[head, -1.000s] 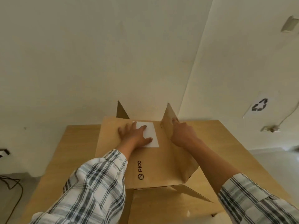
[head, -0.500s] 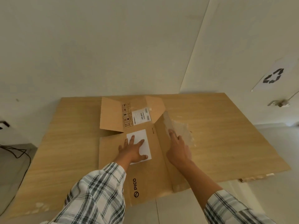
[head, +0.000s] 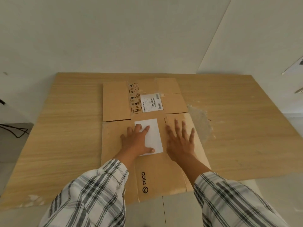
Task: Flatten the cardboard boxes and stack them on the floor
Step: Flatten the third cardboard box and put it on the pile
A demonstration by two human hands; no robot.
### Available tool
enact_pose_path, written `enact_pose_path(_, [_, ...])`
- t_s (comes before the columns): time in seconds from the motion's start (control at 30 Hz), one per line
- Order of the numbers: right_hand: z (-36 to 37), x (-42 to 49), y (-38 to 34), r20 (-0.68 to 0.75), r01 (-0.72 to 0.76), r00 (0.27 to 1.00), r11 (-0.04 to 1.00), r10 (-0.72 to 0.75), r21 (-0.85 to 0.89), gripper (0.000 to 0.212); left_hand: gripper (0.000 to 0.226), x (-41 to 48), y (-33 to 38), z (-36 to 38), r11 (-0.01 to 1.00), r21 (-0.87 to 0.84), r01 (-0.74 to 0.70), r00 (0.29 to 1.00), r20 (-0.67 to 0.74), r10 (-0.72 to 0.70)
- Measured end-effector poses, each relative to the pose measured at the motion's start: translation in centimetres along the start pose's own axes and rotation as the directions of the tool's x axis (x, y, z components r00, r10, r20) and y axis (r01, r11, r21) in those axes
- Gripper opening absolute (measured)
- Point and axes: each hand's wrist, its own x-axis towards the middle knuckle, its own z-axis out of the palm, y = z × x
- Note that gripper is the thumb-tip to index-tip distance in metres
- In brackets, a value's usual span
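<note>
The cardboard box [head: 147, 140] lay pressed flat on a large wood-grain board [head: 237, 128], which itself lay on the pale floor [head: 177, 210] against the wall; the box's near end overhung the board's front edge. The left hand [head: 136, 142] rested palm down on the box, fingers [head: 145, 129] spread, partly covering a blank white label [head: 153, 133]. The right hand [head: 179, 141] lay flat just beside it, fingers splayed wide, holding nothing. Plaid sleeves [head: 91, 194] hid the box's near left corner and part of its right edge. The far flaps lay open, carrying a strip of handling symbols [head: 135, 99] and a barcode label [head: 151, 102] whose print was too small to read. The word PICO [head: 144, 178] ran along the near panel. A cloudy patch [head: 200, 122] sat right of the box, perhaps tape or scuffing. A sign [head: 295, 65] at the right edge was cut off.
</note>
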Motion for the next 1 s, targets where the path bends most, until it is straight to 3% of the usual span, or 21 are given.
enact_pose_path(0.2, [-0.1, 6.1, -2.7, 0.093, 0.082, 0.991, 0.987, -0.095, 0.140, 0.060, 0.098, 3.6, -0.3, -1.1, 1.000, 0.026, -0.003, 0.990, -0.142, 0.006])
enact_pose_path(0.37, [-0.8, 9.9, -4.0, 0.210, 0.040, 0.974, 0.979, -0.083, 0.201, 0.064, 0.102, 6.1, -0.8, -1.9, 1.000, 0.019, 0.017, 0.998, -0.061, -0.016])
enact_pose_path(0.7, [-0.5, 10.7, -3.7, 0.234, 0.041, 0.968, 0.977, -0.091, 0.212, 0.067, 0.097, 6.0, 0.4, -2.2, 0.997, 0.062, 0.045, 0.997, -0.065, -0.041])
enact_pose_path(0.9, [0.9, 6.3, -3.9, 0.128, 0.055, 0.988, 0.970, -0.087, 0.238, 0.062, 0.055, 2.7, 3.2, -0.8, 0.996, -0.026, 0.081, 0.984, -0.156, -0.084])
enact_pose_path(1.0, [2.4, 1.8, -3.2, 0.086, 0.066, 0.992, 0.960, -0.093, 0.272, 0.060, 0.049, -0.1, 3.4, 1.5, 0.993, -0.103, 0.054, 0.972, -0.222, -0.076])
